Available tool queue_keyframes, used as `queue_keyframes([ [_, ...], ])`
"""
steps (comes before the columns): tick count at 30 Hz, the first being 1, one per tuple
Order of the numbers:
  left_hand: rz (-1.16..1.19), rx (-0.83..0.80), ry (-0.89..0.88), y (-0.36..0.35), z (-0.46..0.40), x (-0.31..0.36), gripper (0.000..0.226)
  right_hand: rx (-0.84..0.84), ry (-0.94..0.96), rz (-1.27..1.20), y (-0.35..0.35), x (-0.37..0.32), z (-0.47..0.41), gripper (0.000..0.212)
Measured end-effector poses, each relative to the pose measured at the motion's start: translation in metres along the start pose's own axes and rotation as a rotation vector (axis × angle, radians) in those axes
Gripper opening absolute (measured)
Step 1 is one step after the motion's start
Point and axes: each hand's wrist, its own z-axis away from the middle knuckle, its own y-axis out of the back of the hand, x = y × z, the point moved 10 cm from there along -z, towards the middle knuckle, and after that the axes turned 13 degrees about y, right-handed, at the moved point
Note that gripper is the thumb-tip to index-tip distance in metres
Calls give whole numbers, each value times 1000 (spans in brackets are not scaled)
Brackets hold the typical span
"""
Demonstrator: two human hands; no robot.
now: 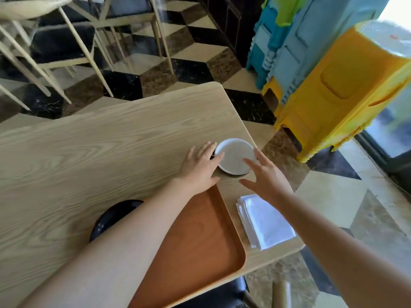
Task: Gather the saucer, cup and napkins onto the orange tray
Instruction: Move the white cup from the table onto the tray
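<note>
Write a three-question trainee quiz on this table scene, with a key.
1. True or false: the napkins already lie on the orange tray.
2. Which hand touches the white saucer's rim? A. left hand B. right hand C. neither
3. Fill in: the napkins lie to the ____ of the tray.

Key
1. False; they lie on the table beside it.
2. A; its fingers rest on the rim, while the right hand is spread open above the near edge.
3. right
</note>
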Motion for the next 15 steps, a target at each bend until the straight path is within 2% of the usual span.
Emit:
queue_keyframes([
  [8,258,148,-65,18,-6,0,48,206,106,-45,8,2,-2,42],
  [15,370,232,-44,35,24,-26,54,250,225,-111,23,-28,1,43],
])
